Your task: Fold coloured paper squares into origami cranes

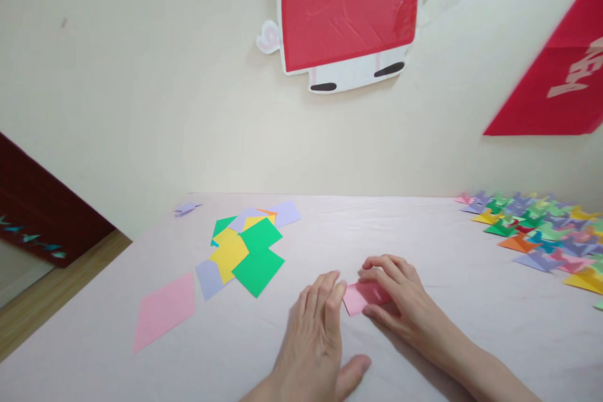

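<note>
A small folded piece of pink paper (354,299) lies on the pale cloth-covered table in front of me. My right hand (398,295) is closed over its right part, fingers at the far edge and thumb at the near edge. Beside its left edge is my left hand (320,326), palm down, fingers stretched out and thumb spread away. The left index fingertip is at the paper's upper left corner; whether it presses on it I cannot tell. The part of the paper under my right hand is partly hidden.
To the left lie loose paper squares: a pink sheet (164,311), green sheets (258,270), a yellow sheet (229,254) and lilac ones (287,213). Several rows of colourful folded paper figures (537,232) stand at the right. A wall (211,107) rises behind the table (211,364).
</note>
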Motion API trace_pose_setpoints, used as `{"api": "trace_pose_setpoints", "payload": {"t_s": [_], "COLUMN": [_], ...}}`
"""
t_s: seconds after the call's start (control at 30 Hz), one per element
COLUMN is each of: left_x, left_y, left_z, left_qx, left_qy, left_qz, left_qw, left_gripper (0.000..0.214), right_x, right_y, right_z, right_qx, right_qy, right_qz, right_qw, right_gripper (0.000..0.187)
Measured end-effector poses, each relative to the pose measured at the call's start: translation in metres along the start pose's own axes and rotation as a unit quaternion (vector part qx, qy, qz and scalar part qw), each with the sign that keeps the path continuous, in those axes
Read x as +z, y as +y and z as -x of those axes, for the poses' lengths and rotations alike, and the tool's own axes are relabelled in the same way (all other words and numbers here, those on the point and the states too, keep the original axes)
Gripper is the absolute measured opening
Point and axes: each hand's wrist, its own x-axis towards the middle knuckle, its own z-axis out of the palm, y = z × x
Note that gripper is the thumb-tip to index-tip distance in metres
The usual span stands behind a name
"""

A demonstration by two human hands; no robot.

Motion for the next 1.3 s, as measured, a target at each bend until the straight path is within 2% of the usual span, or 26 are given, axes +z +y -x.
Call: {"api": "trace_pose_setpoints", "payload": {"t_s": [0.07,0.2,0.37,0.43,0.6,0.77,0.87,0.97,1.03,1.13,1.3], "left_x": [-0.001,-0.003,-0.005,-0.006,-0.011,-0.009,-0.01,-0.014,-0.014,-0.01,-0.007], "left_y": [0.001,0.006,0.008,0.008,0.008,0.009,0.01,0.009,0.009,0.008,0.008], "left_z": [-0.001,-0.004,-0.005,-0.005,-0.009,-0.009,-0.009,-0.011,-0.011,-0.01,-0.007], "left_qx": [0.009,0.037,0.086,0.088,0.128,0.124,0.092,0.109,0.124,0.109,0.078], "left_qy": [0.018,0.042,-0.008,-0.006,0.046,-0.009,0.008,0.011,-0.024,-0.073,-0.063], "left_qz": [0.037,0.079,0.023,-0.001,-0.03,-0.071,-0.085,-0.111,-0.114,-0.09,-0.082], "left_qw": [0.999,0.995,0.996,0.996,0.99,0.99,0.992,0.988,0.985,0.987,0.992], "left_gripper": [0.097,0.097,0.099,0.096,0.076,0.046,0.036,0.022,0.017,0.014,0.006], "right_x": [-0.001,0.0,-0.001,-0.004,-0.011,-0.017,-0.019,-0.021,-0.022,-0.021,-0.022], "right_y": [-0.003,-0.002,0.006,0.009,0.006,0.0,0.001,0.003,0.005,0.01,0.018], "right_z": [0.0,0.002,0.002,0.001,0.0,-0.001,0.0,0.0,0.001,0.003,0.004], "right_qx": [-0.023,-0.092,-0.106,-0.104,-0.095,-0.092,-0.083,-0.077,-0.079,-0.076,-0.051], "right_qy": [0.001,0.011,0.022,0.019,-0.02,-0.072,-0.072,-0.068,-0.074,-0.095,-0.132], "right_qz": [-0.005,0.001,0.027,0.023,-0.004,-0.009,-0.015,-0.026,-0.027,-0.028,-0.081], "right_qw": [1.0,0.996,0.994,0.994,0.995,0.993,0.994,0.994,0.994,0.992,0.987], "right_gripper": [0.021,0.016,0.015,0.016,0.02,0.022,0.017,0.018,0.018,0.017,0.018]}}
